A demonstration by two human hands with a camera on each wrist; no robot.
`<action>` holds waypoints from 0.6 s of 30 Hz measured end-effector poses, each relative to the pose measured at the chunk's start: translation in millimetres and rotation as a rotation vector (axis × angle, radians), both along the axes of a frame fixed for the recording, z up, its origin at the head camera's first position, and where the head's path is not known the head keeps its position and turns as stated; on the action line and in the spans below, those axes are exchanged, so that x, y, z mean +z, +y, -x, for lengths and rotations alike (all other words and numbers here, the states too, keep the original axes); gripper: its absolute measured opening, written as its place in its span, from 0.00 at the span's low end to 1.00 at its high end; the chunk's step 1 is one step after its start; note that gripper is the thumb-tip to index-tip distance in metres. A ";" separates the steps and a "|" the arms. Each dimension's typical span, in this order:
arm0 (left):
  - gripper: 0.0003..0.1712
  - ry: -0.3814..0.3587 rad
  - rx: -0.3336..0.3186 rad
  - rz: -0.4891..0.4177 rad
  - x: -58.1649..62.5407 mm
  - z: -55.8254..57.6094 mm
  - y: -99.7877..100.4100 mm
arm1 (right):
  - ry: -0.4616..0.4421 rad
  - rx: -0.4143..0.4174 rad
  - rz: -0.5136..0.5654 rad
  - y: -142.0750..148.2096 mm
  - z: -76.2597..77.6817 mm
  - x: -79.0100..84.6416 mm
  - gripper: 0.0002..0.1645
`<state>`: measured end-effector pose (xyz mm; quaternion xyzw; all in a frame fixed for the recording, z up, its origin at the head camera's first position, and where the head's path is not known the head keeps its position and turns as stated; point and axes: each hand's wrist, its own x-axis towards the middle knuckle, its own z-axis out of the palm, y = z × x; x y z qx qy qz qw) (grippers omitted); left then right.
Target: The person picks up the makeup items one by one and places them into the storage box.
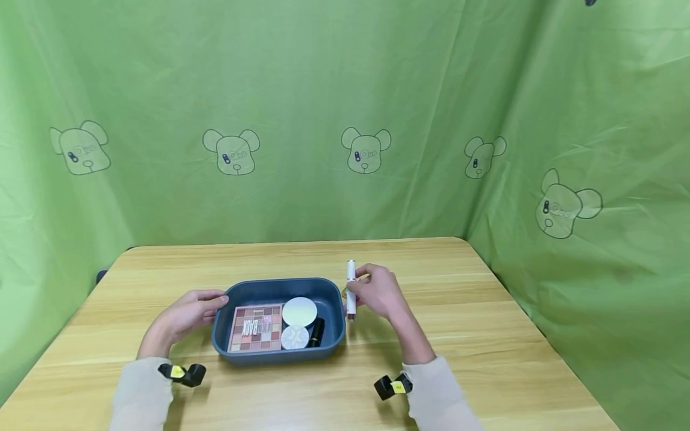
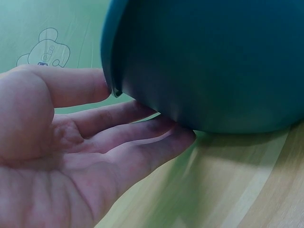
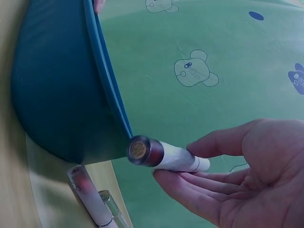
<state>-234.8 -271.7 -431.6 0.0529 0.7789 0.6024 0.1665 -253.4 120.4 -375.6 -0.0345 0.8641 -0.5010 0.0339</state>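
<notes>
A dark blue basin [image 1: 269, 357] holds a square eyeshadow palette [image 1: 256, 328], two round white compacts, the larger [image 1: 299, 312] behind the smaller [image 1: 294, 337], and a black tube [image 1: 317, 333]. My left hand [image 1: 188, 314] grips the basin's left side, its thumb at the rim and its other fingers against the outer wall. Just off the basin's right side, my right hand [image 1: 377, 291] pinches a slim white lip gloss tube [image 3: 176, 157] with a dark red end. Below it, a pinkish-white tube [image 3: 90, 195] and a clear tube [image 3: 114, 209] lie by the basin wall.
The basin stands on a wooden table [image 1: 485, 347] with rounded back corners. Behind and to the right hangs a green curtain [image 1: 302, 203] printed with bear heads.
</notes>
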 end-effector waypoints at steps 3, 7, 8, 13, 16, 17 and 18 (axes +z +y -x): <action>0.33 -0.002 0.000 -0.003 0.0 0.0 -0.1 | 0.016 0.003 -0.013 -3.0 -0.1 -1.2 0.20; 0.34 -0.003 -0.003 -0.007 -0.2 0.2 -0.3 | 0.027 0.001 -0.019 -5.2 0.1 -1.7 0.22; 0.34 -0.003 -0.004 -0.006 -0.3 0.3 -0.4 | 0.025 -0.002 -0.014 -5.6 -0.2 -1.2 0.23; 0.35 -0.003 -0.004 0.001 -0.3 0.2 -0.5 | 0.006 0.012 0.007 -8.7 -1.7 0.7 0.29; 0.34 -0.005 -0.001 0.002 -0.3 0.0 -0.6 | -0.003 0.028 0.023 -11.2 -3.3 2.0 0.33; 0.34 -0.006 0.000 0.003 -0.2 -0.1 -0.6 | -0.003 0.030 0.030 -12.0 -3.7 2.0 0.35; 0.34 -0.006 0.001 0.003 -0.2 -0.1 -0.5 | -0.004 0.035 0.041 -12.9 -4.0 1.7 0.36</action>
